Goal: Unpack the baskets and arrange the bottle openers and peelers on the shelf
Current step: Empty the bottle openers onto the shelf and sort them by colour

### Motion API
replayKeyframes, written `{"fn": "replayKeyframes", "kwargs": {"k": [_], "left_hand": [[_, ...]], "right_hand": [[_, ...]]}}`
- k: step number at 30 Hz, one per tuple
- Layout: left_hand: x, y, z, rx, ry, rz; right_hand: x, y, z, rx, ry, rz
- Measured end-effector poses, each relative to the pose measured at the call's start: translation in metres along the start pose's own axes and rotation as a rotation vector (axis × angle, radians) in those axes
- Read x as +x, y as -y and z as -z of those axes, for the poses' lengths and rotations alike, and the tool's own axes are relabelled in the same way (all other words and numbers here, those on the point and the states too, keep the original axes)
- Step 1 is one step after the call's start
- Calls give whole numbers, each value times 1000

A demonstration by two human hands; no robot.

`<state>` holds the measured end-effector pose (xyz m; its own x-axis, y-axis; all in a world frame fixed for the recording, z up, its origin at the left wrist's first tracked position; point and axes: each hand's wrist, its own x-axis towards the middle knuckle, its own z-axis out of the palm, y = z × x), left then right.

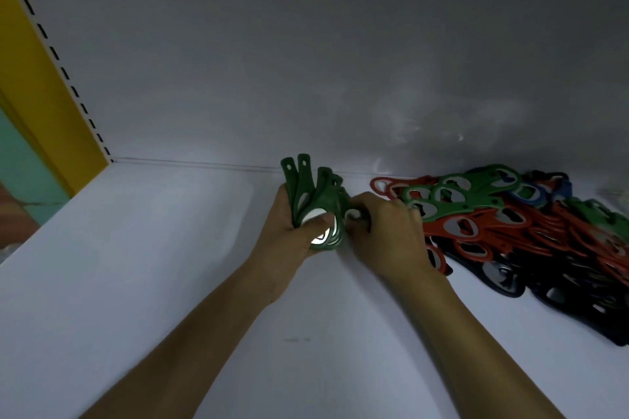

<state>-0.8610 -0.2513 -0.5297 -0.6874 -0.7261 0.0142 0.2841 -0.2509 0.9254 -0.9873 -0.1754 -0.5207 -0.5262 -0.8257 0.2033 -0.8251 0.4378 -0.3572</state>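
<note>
Green plastic bottle openers point(316, 201) stood upright, fanned, in left hand point(289, 231). Mixed pile of red, green, blue, black openers point(510, 235) lay right on white shelf point(170, 248).

A white shelf board point(136, 248) meets a white back panel point(306, 44) in dim light. At left, a slotted upright point(51, 50) borders a yellow panel point(30, 78), with a teal wall point(20, 163) beyond.

So it's a flat white shelf board point(163, 248). Over on its right side a messy heap of flat plastic bottle openers point(503, 235) lies straight on it: red, green, blue and black ones, all overlapping, reaching back to the white back panel point(306, 61).
</note>
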Motion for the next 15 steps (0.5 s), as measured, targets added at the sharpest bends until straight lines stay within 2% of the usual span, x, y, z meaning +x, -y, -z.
{"fn": "replayKeyframes", "kwargs": {"k": [3,6,7,9,10,12,14,15], "left_hand": [[-3,0,-5,92,-23,-66],[-4,-1,-6,75,-63,-80],[-3,0,-6,53,-75,-74],[-1,1,-4,-7,-100,-48],[0,1,-3,-38,-119,-28],[2,0,0,-118,-158,20],[4,-1,3,-218,-167,58],[5,-2,3,-264,-158,73]], "right_hand": [[2,0,3,368,49,-104],[0,-1,6,438,-180,-70],[0,-1,8,542,-261,-85],[1,1,14,925,-340,-161],[1,2,18,1083,-335,-189],[-1,6,20,1252,-219,-194],[-5,12,12,1223,-92,-187],[-7,16,6,1088,-76,-151]]}}
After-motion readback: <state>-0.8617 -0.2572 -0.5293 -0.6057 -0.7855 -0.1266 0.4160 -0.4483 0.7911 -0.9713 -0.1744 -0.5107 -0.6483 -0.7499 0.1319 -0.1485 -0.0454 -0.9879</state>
